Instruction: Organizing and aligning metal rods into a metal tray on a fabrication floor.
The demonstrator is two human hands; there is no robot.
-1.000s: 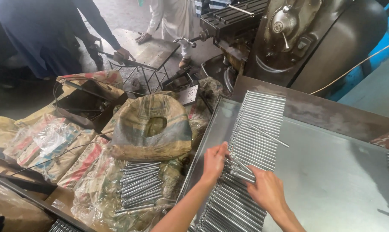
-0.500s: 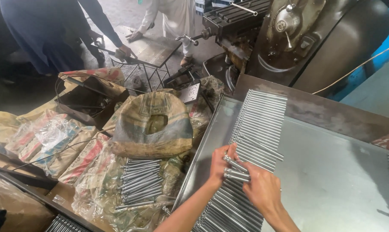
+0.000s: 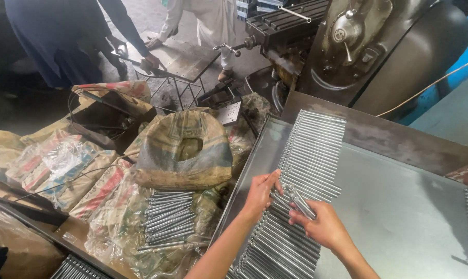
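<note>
A long row of thin grey metal rods (image 3: pixel 311 155) lies side by side on a shiny steel tray (image 3: pixel 399 206). My left hand (image 3: pixel 260 194) rests on the row at its left edge, fingers curled over rod ends. My right hand (image 3: pixel 319 225) grips a small bunch of rods (image 3: pixel 300 200), lifted slightly above the row and tilted across it. The two hands are a short gap apart.
Left of the tray, a heap of woven sacks (image 3: pixel 185 150) holds another bundle of rods (image 3: pixel 167 217). A large dark machine (image 3: pixel 378 46) stands behind the tray. Two people (image 3: pixel 79 36) bend over a small metal table (image 3: pixel 180 57) at the back.
My hands have moved closer to me along the row. The right hand has gathered a few rods and raised them off the row.
</note>
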